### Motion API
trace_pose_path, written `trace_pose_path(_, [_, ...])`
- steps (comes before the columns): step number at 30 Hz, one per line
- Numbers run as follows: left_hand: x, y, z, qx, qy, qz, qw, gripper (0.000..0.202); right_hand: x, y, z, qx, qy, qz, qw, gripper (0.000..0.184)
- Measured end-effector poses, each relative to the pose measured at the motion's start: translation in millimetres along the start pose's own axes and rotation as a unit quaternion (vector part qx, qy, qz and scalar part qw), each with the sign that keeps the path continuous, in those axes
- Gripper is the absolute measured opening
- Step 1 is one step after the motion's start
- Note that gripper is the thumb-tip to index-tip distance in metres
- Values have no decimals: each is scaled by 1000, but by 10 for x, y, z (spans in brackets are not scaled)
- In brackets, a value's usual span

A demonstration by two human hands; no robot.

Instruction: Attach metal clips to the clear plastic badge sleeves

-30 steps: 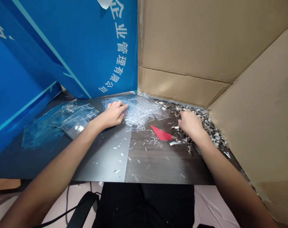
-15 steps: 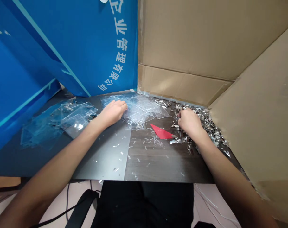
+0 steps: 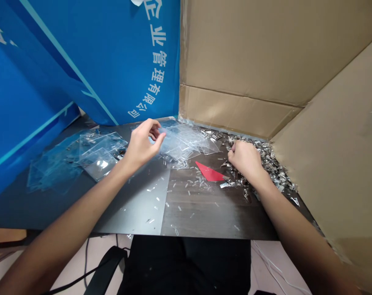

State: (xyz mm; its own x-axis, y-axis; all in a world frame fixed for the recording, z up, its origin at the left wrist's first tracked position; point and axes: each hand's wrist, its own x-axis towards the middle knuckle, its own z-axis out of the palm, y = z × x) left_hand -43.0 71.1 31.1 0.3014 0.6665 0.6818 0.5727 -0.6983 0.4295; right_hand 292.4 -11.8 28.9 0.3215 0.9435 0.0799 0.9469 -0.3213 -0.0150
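Note:
My left hand (image 3: 143,142) is over the left edge of a heap of clear plastic sleeves (image 3: 186,141). Its thumb stands apart from the curled fingers, and no held thing shows between them. My right hand (image 3: 244,157) is closed, knuckles up, at the left side of a pile of small shiny metal clips (image 3: 273,166). Its fingertips are partly hidden, so whatever they pinch cannot be made out. Between the hands lies a red pointed piece (image 3: 209,172), with a metal clip at its right tip.
More clear sleeves (image 3: 101,157) lie at the left, some bluish. Tiny clear strips (image 3: 201,182) are scattered over the dark table (image 3: 204,217). Cardboard walls (image 3: 235,49) and a blue printed panel (image 3: 112,61) enclose the back and sides.
My left hand has turned and drawn slightly left, its thumb now apart from the fingers. The right hand stays closed at the clips, almost unmoved. The camera view has shifted slightly.

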Motion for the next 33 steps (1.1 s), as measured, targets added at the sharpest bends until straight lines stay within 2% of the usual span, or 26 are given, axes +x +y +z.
trace_pose_path(6, [-121,233,148,-170,-32,-66,983,30,21,44,68,24,28,-6,999,23])
trace_pose_path(8, [-167,275,198,-203,-39,-79,975,29,34,76,112,40,39,-15,998,16])
trace_pose_path(10, [-210,307,232,-197,-38,-62,978,18,44,99,151,61,56,-26,996,12])
trace_pose_path(12, [-245,326,252,-163,-24,-5,986,7,48,105,171,86,81,-36,992,11])
trace_pose_path(16, [-282,307,283,-90,8,162,983,26,33,72,143,155,122,-43,980,6])
trace_pose_path(20, [-279,252,286,-28,13,286,958,39,-26,-15,98,278,85,-58,955,20])
trace_pose_path(22, [-275,247,261,-3,14,330,944,39,-86,-92,99,381,31,-66,922,20])
trace_pose_path(25, [-283,278,198,34,14,377,925,38,-213,-237,121,533,-102,-112,832,10])
trace_pose_path(28, [-315,339,151,59,2,399,915,38,-339,-367,134,596,-207,-180,754,21])
trace_pose_path(30, [-342,389,147,61,-34,382,921,37,-405,-429,129,625,-258,-202,709,20])
trace_pose_path(33, [-376,464,173,29,-131,303,944,35,-477,-486,114,681,-305,-197,636,14])
